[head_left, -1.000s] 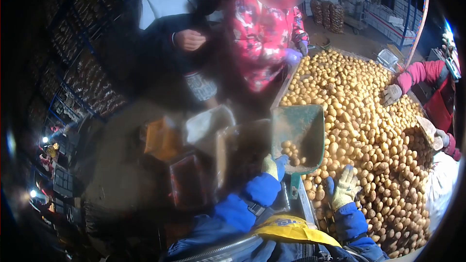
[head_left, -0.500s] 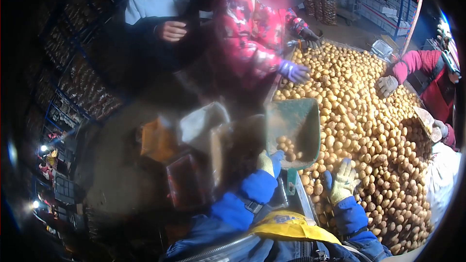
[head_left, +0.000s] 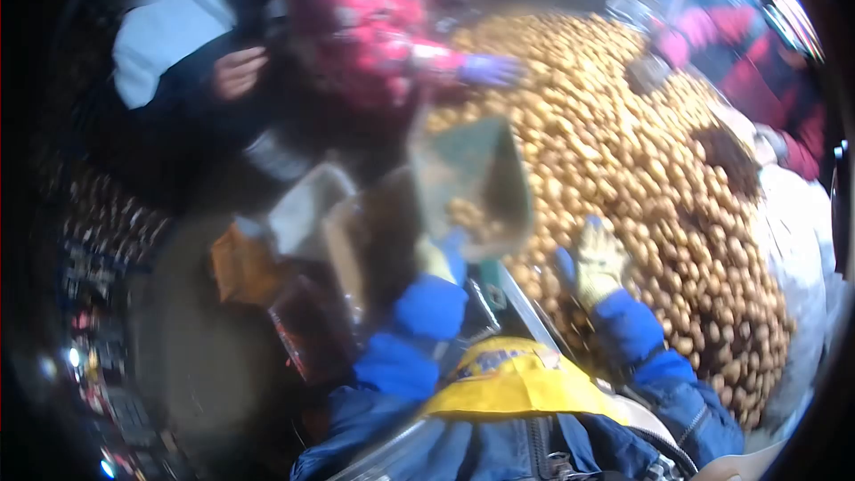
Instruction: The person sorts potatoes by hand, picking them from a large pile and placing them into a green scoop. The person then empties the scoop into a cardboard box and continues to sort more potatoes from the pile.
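A green scoop with several potatoes inside is tilted at the left edge of the potato heap. My left hand, in a cream and blue glove, grips the scoop's lower left rim; its fingers are partly blurred. On the near side of the heap, my right hand lies over potatoes in a matching glove. Its fingers are stretched out, with the blue thumb apart, and it holds nothing. The scoop's green handle points towards me, between my two forearms.
A white bin, an orange container and a dark red-edged crate stand left of the scoop. Across the heap, a person in a pink patterned jacket reaches a purple-gloved hand over potatoes. Other people stand at far left and right.
The whole view has swung, so the scene sits further left and higher, with more blur. My left hand stays at the scoop, and my right hand remains spread on the potatoes.
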Demonstrator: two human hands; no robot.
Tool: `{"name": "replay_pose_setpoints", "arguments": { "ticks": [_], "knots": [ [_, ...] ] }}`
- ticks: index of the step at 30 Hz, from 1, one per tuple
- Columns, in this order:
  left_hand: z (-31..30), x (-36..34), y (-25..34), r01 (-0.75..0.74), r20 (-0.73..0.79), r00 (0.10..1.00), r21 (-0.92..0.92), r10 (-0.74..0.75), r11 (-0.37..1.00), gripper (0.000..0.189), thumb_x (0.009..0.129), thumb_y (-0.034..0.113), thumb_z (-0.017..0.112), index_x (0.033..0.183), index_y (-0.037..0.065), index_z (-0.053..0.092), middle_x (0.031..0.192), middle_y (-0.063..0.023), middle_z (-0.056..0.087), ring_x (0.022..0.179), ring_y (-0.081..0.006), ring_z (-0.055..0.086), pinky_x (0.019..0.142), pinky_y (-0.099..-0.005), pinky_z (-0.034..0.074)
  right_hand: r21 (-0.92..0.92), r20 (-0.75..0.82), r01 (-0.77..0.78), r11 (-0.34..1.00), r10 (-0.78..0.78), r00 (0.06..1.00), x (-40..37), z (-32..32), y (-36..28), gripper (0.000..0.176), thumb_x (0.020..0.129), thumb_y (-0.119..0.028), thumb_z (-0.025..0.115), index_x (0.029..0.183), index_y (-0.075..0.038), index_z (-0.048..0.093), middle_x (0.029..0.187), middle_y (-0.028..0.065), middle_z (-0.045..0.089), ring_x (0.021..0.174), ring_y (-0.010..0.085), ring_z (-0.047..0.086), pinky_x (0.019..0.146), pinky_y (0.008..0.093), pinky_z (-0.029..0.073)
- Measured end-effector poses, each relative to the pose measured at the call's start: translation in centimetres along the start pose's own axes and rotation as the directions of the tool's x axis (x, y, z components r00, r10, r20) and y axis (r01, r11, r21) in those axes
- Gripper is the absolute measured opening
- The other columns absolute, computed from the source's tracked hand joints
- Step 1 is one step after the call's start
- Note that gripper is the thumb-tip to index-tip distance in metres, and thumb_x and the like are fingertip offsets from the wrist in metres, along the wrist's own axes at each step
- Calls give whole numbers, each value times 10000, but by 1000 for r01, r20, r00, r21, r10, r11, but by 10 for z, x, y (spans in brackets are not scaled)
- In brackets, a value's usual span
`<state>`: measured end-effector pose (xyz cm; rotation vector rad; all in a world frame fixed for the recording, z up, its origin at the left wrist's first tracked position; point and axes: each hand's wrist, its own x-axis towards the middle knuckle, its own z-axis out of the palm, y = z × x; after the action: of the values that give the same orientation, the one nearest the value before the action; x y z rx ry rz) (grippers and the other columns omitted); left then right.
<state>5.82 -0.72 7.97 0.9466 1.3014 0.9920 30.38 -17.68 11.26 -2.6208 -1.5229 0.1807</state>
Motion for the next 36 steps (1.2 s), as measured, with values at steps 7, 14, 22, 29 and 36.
{"name": "replay_pose_setpoints", "arguments": {
  "ticks": [7,14,22,29,36],
  "knots": [
    [-2,11,-3,128,176,983,-435,-55,891,348,931,-78,705,1274,-64,649,1142,-140,698,974,-257,720,839,-407,628,156,64,41,987,-51,997,-27,-23,-23,878,1017,-494,578,1645,34,263,1666,351,292,1512,582,302,1241,664,226],
    [9,-1,21,152,252,967,-453,-37,879,365,937,-103,662,1298,-63,627,1163,-148,683,1000,-258,710,873,-422,626,496,133,304,814,-417,899,-61,-57,-29,582,997,-336,646,1504,-74,535,1559,237,502,1350,453,558,1124,504,476],
    [10,-9,37,149,233,971,-423,-51,894,386,945,-133,608,1323,-59,599,1193,-159,664,1034,-263,698,914,-445,624,297,-254,107,949,-30,967,-55,-66,36,442,981,-278,684,1352,-42,647,1310,191,685,1165,393,669,1112,509,454],
    [9,-16,38,139,211,976,-397,-57,907,395,954,-152,564,1337,-57,581,1206,-161,648,1059,-264,687,947,-461,620,102,-67,-32,994,39,997,-8,-40,-11,702,931,-467,715,1511,-122,522,1596,207,440,1436,487,425,1170,681,303],
    [7,-9,28,160,336,942,-448,0,879,368,973,-104,585,1338,-56,577,1199,-137,647,1080,-246,678,982,-427,590,300,11,248,921,-263,965,-27,-25,-28,668,979,-458,662,1539,-128,510,1600,221,452,1468,514,368,1178,658,334]
  ]
}}
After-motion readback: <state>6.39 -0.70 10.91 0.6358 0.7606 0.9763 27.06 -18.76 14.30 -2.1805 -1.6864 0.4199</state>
